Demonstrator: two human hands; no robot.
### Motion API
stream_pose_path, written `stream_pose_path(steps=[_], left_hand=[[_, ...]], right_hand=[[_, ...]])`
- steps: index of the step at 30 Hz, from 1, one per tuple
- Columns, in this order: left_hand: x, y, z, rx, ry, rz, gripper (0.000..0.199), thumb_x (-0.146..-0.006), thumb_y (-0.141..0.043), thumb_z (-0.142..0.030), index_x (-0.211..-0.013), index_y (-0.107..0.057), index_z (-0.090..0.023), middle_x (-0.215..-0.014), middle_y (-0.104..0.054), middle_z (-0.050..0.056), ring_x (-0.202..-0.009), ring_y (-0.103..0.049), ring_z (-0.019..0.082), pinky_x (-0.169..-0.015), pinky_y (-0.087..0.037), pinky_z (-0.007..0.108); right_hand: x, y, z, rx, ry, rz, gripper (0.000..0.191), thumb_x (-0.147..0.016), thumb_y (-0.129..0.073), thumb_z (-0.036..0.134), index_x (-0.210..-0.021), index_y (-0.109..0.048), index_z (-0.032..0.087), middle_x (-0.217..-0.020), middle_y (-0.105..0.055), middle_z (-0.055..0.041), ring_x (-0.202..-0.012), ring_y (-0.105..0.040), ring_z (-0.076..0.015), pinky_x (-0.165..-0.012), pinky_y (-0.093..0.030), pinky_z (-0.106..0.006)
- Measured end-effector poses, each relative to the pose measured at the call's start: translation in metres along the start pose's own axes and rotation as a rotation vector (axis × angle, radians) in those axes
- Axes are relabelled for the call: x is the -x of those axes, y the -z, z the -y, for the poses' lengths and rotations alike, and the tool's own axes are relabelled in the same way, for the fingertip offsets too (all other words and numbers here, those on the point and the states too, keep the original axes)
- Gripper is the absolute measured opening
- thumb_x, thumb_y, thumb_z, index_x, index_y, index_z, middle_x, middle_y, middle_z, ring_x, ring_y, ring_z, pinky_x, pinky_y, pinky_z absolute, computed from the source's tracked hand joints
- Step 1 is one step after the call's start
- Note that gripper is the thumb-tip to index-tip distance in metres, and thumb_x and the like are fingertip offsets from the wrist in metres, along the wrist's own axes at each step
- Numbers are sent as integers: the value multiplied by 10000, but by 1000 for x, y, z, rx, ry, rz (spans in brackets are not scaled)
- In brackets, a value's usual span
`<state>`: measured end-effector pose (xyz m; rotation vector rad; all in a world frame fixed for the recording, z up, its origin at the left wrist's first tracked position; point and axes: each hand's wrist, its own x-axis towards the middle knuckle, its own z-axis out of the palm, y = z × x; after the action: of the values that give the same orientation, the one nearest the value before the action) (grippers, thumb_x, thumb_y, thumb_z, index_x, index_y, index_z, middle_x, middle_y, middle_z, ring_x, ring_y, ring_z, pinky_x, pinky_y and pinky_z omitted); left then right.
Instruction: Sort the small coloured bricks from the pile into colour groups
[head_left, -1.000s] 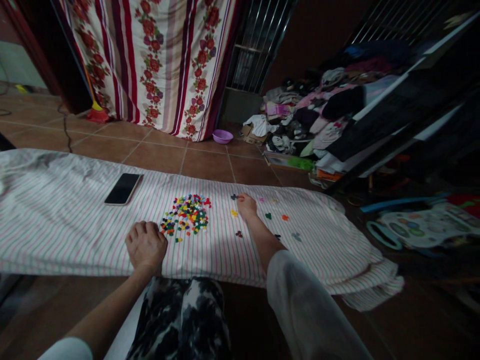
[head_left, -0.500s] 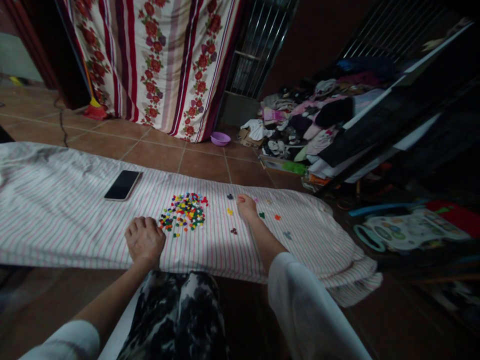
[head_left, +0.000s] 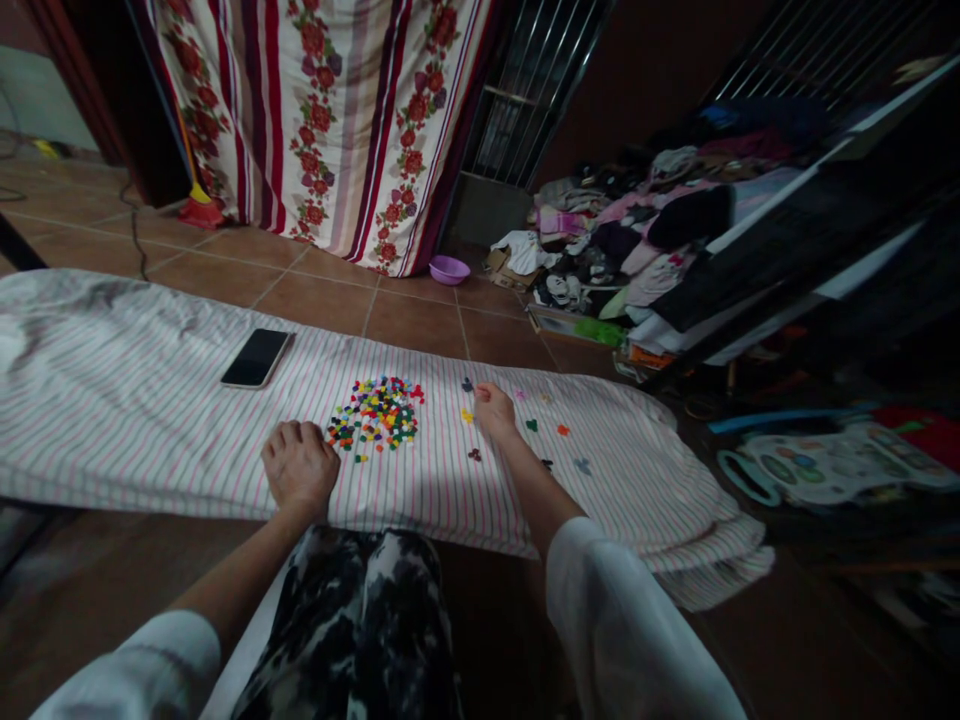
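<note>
My left hand [head_left: 300, 466] rests palm down on the striped cloth, fingers apart and a little bent, just left of a pile of small multicoloured beads [head_left: 384, 412]. My right hand [head_left: 495, 408] is closed with its fingertips pressed together, low over the cloth right of the pile. Whatever it may pinch is too small to make out. Beside its fingertips lie a dark grey bead cluster [head_left: 467, 384] and a yellow cluster [head_left: 466, 415]. A brown cluster [head_left: 475, 455] sits nearer to me. Green [head_left: 532, 425], orange [head_left: 563, 430] and grey-blue [head_left: 583, 466] clusters lie beyond my right forearm.
A phone [head_left: 257, 358] lies on the striped cloth [head_left: 150, 400] at the left. Past the far edge, a purple basin [head_left: 449, 270] stands on the tiled floor below a floral curtain [head_left: 352, 130]. Heaped clothes [head_left: 600, 230] fill the back right.
The view has shifted slightly, so the scene sits a bit further right. My right hand stays closed near the dark grey and yellow clusters; a dark cluster now shows beside my forearm.
</note>
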<state>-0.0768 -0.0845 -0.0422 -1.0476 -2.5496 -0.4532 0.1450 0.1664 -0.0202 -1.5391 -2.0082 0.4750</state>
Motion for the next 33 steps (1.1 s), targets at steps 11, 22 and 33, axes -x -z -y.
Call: stream_pose_path(steps=[11, 22, 33], left_hand=[[-1, 6, 0, 58, 23, 80, 278, -854, -405, -275, -971, -615, -133, -1012, -561, 157, -1022, -460, 307, -850, -305, 420], [1, 5, 0, 64, 17, 29, 287, -865, -366, -266, -945, -602, -124, -999, -562, 160, -1030, -466, 297, -853, -325, 419], [2, 7, -1, 46, 32, 30, 327, -869, -330, -295, -944, -598, -124, -997, -567, 164, -1020, -471, 298, -852, -326, 412]], right_hand=[[118, -29, 68, -276, 313, 201, 203, -792, -531, 202, -928, -683, 204, -895, -638, -17, -739, -594, -123, -726, -489, -237], [161, -50, 81, -42, 330, 175, 279, -888, -490, 198, -1103, -664, 239, -1007, -639, -32, -900, -611, -159, -799, -464, -249], [164, -49, 82, -11, 312, 166, 230, -902, -507, 205, -1081, -635, 271, -981, -645, -2, -933, -606, -150, -817, -460, -246]])
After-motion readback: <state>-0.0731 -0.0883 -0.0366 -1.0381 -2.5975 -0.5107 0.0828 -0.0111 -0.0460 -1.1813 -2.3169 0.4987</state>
